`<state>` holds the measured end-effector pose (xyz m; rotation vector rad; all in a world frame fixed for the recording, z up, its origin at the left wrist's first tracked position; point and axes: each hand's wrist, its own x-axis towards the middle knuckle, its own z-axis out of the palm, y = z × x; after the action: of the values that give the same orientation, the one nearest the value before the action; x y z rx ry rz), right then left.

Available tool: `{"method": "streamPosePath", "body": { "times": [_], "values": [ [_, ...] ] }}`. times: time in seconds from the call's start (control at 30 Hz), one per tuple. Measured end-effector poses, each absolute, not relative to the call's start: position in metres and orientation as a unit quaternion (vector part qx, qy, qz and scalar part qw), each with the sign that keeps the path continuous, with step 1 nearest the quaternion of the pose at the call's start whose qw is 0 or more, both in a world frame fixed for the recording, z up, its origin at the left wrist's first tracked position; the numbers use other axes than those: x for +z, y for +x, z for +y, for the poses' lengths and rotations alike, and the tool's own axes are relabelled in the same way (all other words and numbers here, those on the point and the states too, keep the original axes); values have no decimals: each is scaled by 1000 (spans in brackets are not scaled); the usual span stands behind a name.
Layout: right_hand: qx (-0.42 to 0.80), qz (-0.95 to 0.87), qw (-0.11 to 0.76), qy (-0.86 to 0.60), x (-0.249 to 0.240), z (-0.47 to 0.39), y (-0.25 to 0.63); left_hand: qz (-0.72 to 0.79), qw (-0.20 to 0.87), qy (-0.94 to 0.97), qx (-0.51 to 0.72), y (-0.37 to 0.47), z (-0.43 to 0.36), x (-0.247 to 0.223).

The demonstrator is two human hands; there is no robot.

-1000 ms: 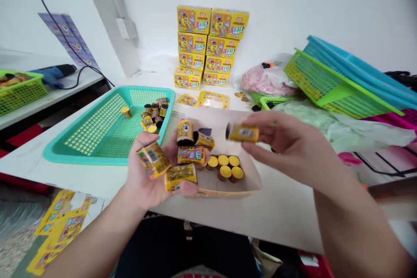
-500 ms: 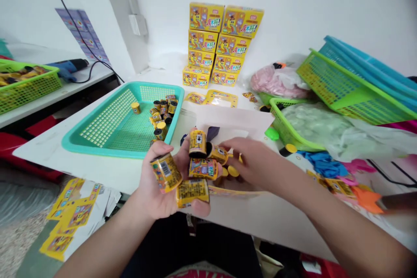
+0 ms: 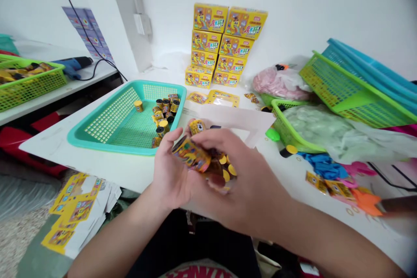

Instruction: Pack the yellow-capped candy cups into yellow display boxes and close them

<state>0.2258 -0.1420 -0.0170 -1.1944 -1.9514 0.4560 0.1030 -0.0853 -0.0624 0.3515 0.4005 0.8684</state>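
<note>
My left hand (image 3: 172, 182) is cupped, palm up, around several small yellow printed canisters. Closing over them from the right, my right hand (image 3: 244, 178) has its thumb and fingers around a printed canister (image 3: 193, 154) with a black end. Another canister (image 3: 196, 127) shows behind the fingertips of my left hand. The other canisters in the palm are mostly covered by my right hand. Just behind it, several yellow canister ends (image 3: 224, 167) show in an open carton, whose pale flap (image 3: 241, 119) lies on the table. A teal basket (image 3: 107, 150) holds more canisters along its right side.
Yellow printed boxes (image 3: 224, 47) stand in two stacks by the wall. At right are a green basket (image 3: 295, 141) with a plastic bag, tilted baskets (image 3: 361, 91), a lone canister (image 3: 288, 151) and coloured balloons (image 3: 322, 166). Flat printed cartons (image 3: 76, 215) lie low at left.
My right hand has moved left from the carton onto the canisters in my left hand. My left hand has turned slightly, and the view has shifted a little.
</note>
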Motion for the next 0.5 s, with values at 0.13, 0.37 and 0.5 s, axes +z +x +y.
{"method": "streamPosePath", "body": {
  "times": [0.13,0.37,0.5],
  "values": [
    [291,-655,535,-448,-3,-134,264,162,904,146,366,95,-77,-64],
    [217,-766,201,-571,-26,-115,294,261,834,181,452,70,-81,-53],
    [184,-778,56,-598,-56,-106,267,255,846,220,413,66,-90,-58]
  ]
}}
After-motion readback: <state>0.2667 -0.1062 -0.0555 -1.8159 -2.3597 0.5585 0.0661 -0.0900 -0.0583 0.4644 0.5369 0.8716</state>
